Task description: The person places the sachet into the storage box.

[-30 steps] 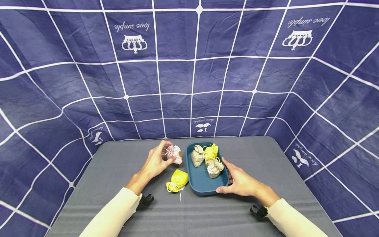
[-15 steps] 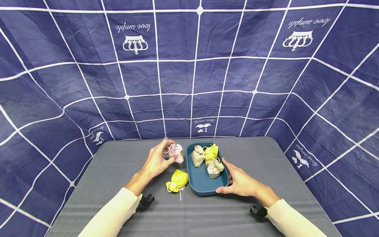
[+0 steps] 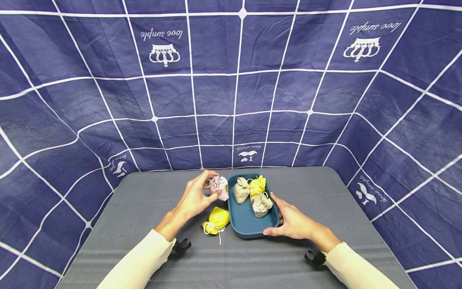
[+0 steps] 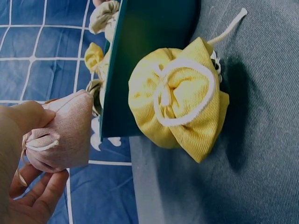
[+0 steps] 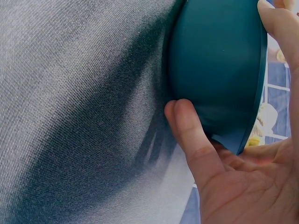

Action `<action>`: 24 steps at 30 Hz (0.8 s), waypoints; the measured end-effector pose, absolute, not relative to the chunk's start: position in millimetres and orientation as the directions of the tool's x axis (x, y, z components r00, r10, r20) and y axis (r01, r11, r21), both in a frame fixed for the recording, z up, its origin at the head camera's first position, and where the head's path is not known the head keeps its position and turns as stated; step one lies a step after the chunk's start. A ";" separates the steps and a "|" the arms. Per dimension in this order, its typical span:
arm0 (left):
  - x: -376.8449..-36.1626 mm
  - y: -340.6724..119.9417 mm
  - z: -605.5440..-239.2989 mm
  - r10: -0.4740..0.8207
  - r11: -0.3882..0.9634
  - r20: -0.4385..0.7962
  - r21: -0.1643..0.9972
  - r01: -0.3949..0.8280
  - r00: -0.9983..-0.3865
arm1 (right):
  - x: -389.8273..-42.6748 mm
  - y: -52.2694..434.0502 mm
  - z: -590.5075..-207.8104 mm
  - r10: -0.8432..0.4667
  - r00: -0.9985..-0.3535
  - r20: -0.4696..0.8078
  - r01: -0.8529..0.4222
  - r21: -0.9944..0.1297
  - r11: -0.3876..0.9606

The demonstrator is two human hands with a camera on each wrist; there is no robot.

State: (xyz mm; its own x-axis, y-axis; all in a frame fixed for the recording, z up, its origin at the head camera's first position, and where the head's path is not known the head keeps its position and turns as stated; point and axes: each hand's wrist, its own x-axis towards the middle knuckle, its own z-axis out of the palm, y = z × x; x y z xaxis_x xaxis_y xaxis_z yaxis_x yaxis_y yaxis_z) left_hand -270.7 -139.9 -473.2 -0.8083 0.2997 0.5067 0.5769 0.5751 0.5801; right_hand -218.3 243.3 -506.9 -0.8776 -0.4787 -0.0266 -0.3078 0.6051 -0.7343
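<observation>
1. Left hand (image 3: 196,196) pinches a pink pouch (image 3: 220,188) off the table (image 3: 144,208), at the tray's (image 3: 245,224) left rim.
2. Right hand (image 3: 294,220) cups the tray's right edge, thumb curled on its wall.
3. A yellow pouch (image 3: 217,220) lies against the tray's left side; open table surrounds both.

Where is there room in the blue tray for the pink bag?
The near part of the tray, between the daisy pouch and the right hand, is bare. Its far end is crowded with the beige pouch and a yellow pouch. The left hand holds the pink pouch beside the rim.
</observation>
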 end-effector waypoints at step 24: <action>-253.8 -108.9 -465.3 0.425 0.557 0.511 0.504 0.661 -0.747 | -217.4 243.4 -506.3 -0.481 -0.876 -0.017 -0.320 -0.727 0.608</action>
State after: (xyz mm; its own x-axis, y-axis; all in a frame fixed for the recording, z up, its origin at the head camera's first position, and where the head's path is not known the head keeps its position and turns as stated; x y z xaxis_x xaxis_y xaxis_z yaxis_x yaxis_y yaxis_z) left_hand -253.8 -108.9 -465.3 -0.7473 0.4248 0.5110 0.6608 0.5566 0.5036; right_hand -217.4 243.4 -506.3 -0.8765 -0.4811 -0.0170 -0.3195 0.6078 -0.7270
